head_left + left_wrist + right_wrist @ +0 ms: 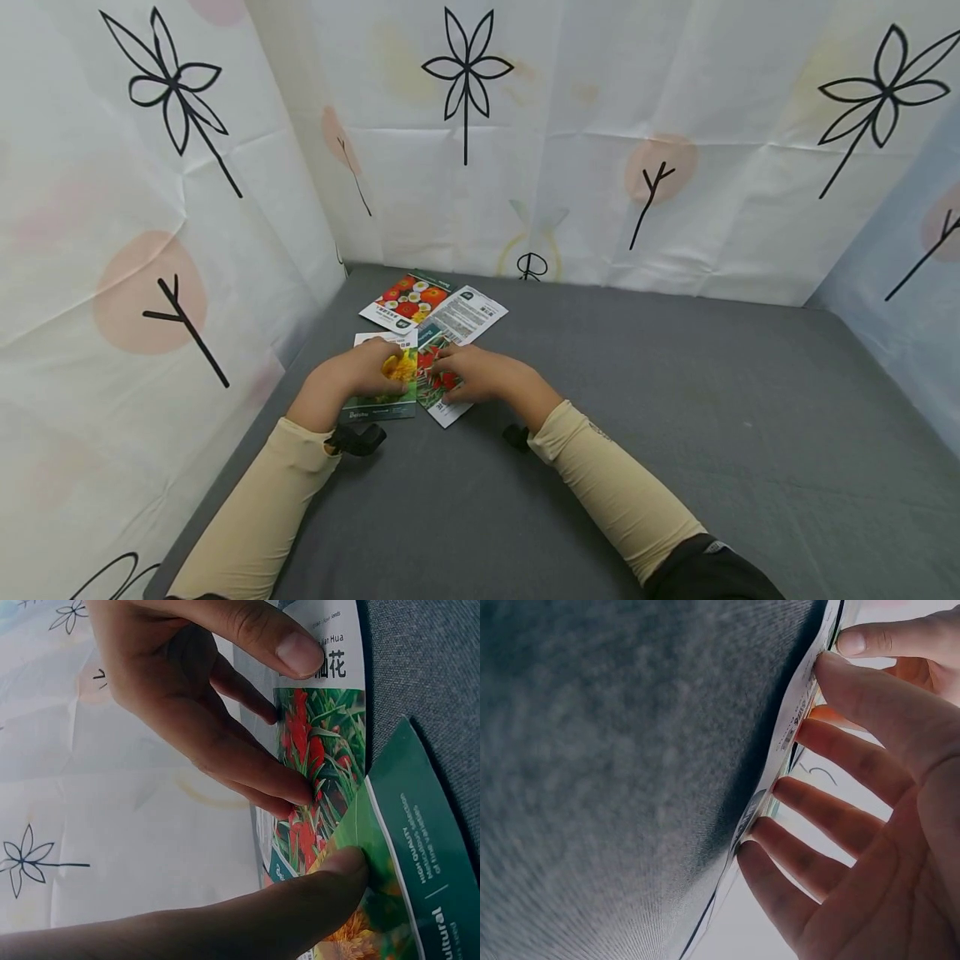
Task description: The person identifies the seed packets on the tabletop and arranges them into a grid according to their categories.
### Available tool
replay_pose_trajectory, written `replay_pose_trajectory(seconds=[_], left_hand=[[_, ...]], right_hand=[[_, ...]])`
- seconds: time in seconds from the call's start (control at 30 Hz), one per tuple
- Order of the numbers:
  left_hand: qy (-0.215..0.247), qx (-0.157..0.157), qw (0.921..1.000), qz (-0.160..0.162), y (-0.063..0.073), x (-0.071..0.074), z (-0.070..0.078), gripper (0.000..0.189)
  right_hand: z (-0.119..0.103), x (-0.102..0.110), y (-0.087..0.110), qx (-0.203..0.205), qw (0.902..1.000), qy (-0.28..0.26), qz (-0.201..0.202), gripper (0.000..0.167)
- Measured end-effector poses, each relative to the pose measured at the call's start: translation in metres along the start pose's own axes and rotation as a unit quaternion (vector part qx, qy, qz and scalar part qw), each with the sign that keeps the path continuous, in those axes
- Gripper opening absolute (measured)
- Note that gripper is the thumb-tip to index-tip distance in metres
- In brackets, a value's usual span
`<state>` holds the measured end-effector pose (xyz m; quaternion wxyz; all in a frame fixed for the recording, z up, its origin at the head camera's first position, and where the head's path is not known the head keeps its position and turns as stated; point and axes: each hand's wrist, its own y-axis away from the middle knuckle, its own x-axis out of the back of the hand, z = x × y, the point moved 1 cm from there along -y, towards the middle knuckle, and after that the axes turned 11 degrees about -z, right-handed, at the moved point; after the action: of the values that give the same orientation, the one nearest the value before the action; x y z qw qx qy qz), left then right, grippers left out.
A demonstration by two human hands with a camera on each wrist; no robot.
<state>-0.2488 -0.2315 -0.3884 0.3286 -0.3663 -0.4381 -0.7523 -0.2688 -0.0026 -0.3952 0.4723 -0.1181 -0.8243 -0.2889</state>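
Note:
A seed packet with yellow flowers (380,410) lies flat at the table's left, my left hand (347,377) resting over it. In the left wrist view, the left thumb (334,879) touches this packet's face. Beside it is a packet with red flowers (432,390), slightly slanted. My right hand (491,377) rests on that one with its fingers spread; the right wrist view shows the fingertips (810,731) against the packet's surface. The two packets meet along their inner edges, the yellow one partly overlapping the red in the left wrist view.
Behind the hands lie a packet with red and orange flowers (411,302) and a white text-covered packet (467,313), touching each other. A grey cloth (675,417) covers the table. White printed fabric (570,167) hangs at the back and sides.

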Motion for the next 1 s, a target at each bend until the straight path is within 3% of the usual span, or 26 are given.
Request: replay_pose_trajectory(seconds=[1.0], left_hand=[[0.002,-0.003,1.0000,0.005,-0.0003,0.0002,0.0009,0.066]], right_hand=[[-0.0023,0.0002,-0.0040,-0.011,0.9998,-0.005,-0.013,0.049]])
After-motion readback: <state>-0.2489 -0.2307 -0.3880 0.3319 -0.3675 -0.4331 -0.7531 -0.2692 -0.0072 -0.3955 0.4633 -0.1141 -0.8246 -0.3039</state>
